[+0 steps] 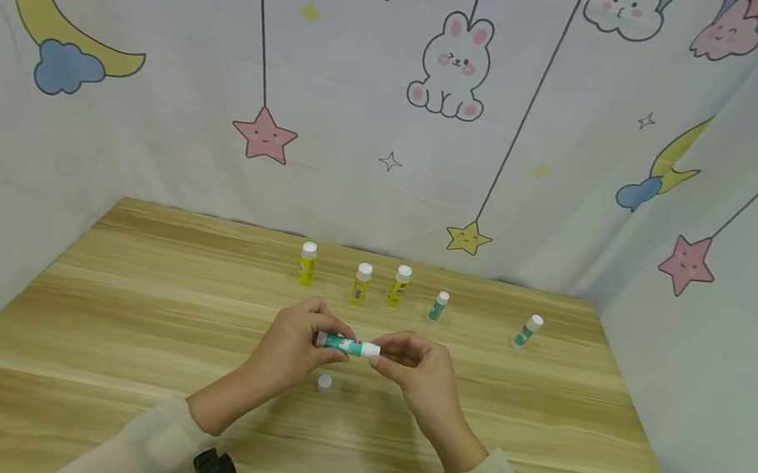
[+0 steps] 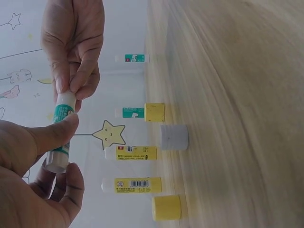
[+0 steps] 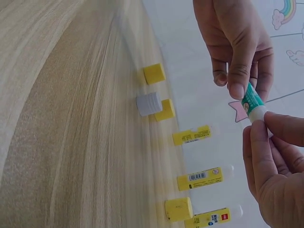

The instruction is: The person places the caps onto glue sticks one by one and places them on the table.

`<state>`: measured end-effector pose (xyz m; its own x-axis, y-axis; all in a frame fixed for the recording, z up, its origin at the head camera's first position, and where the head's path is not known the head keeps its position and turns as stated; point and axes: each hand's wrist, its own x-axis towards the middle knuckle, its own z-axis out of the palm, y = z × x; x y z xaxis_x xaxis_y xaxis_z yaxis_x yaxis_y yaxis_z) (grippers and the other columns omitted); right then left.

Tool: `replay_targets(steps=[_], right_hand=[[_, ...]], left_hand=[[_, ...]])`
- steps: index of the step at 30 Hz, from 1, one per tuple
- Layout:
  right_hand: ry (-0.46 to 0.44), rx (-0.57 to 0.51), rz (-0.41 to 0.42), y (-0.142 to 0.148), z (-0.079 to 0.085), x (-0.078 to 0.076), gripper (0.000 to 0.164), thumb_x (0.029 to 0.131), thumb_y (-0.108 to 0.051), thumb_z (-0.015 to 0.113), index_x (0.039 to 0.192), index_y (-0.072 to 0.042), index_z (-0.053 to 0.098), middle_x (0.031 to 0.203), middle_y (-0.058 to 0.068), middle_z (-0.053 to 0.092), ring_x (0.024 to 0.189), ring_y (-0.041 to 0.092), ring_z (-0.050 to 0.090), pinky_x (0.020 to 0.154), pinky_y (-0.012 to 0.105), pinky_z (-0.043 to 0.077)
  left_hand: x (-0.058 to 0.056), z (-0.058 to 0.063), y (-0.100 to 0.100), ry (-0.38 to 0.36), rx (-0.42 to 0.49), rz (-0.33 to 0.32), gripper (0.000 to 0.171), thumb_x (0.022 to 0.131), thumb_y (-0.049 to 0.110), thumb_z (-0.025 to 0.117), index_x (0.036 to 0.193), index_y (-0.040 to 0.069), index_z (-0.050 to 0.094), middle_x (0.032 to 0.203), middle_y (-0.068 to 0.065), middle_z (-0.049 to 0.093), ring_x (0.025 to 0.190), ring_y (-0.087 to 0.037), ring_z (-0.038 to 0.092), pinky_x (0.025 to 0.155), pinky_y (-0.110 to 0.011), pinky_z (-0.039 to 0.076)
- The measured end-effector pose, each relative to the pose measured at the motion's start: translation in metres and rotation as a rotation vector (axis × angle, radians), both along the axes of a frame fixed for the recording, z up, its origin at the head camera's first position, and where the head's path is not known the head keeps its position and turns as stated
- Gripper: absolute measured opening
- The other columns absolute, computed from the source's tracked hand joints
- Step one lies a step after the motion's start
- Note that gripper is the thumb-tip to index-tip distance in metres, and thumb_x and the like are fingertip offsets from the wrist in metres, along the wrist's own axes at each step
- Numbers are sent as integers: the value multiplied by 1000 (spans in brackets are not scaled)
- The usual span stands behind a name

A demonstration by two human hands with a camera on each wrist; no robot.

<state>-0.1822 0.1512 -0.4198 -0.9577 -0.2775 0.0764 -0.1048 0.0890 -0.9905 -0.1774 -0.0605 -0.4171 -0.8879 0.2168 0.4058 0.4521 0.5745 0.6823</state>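
Observation:
My left hand [image 1: 300, 341] holds a green-and-white glue stick [image 1: 345, 345] by its body, level above the table, thumb in front and fingers behind. The fingertips of my right hand [image 1: 419, 370] pinch the white end of the same stick. In the left wrist view, the glue stick [image 2: 62, 113] tilts between both hands, its clear-looking end towards the camera. A loose white ridged cap [image 1: 324, 383] stands on the table just below my left hand; the right wrist view shows this cap [image 3: 149, 103] too.
Along the back of the wooden table [image 1: 184, 304] stand three yellow glue sticks [image 1: 307, 264] and two smaller green ones [image 1: 438, 306], all white-topped. Short yellow cylinders [image 2: 166, 207] stand on the table in the wrist views. A patterned white curtain [image 1: 354, 207] hangs behind the table and at its sides.

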Motion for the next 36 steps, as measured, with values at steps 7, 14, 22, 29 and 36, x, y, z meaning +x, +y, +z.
replay_targets(steps=[7, 14, 22, 29, 36], right_hand=[[-6, 7, -23, -1, 0, -1, 23, 76, -12, 78, 97, -5, 70, 99, 10, 67, 89, 25, 65, 76, 34, 54], [-25, 3, -40, -3, 14, 7, 20, 78, -2, 74, 97, 3, 69, 102, 14, 65, 91, 28, 64, 76, 34, 54], [5, 9, -54, -1, 11, 7, 18, 77, -7, 76, 93, -2, 70, 99, 11, 66, 90, 27, 64, 75, 34, 54], [26, 44, -40, 2, 2, 4, 19, 76, -18, 78, 93, -11, 71, 98, 5, 67, 88, 23, 64, 74, 35, 54], [94, 153, -56, 2, 6, 6, 18, 77, -22, 78, 93, -17, 71, 96, -2, 67, 88, 20, 62, 72, 37, 52]], left_hand=[[0, -1, 2, 1, -14, 10, 21, 68, 17, 82, 85, 24, 74, 73, 5, 48, 61, -8, 46, 50, -22, 44], [0, -1, 4, -2, -11, -4, 20, 67, 19, 82, 85, 24, 74, 72, 5, 47, 60, -8, 46, 51, -22, 44], [1, 0, 7, 7, -11, -18, 20, 67, 18, 82, 85, 23, 74, 73, 5, 48, 60, -8, 46, 50, -22, 44], [1, -2, 7, 31, -49, -18, 22, 68, 19, 83, 87, 23, 72, 82, 11, 53, 66, -8, 50, 54, -21, 46], [1, -1, 7, 34, -113, -48, 22, 71, 20, 82, 88, 24, 70, 85, 14, 56, 70, -4, 52, 58, -20, 46]])
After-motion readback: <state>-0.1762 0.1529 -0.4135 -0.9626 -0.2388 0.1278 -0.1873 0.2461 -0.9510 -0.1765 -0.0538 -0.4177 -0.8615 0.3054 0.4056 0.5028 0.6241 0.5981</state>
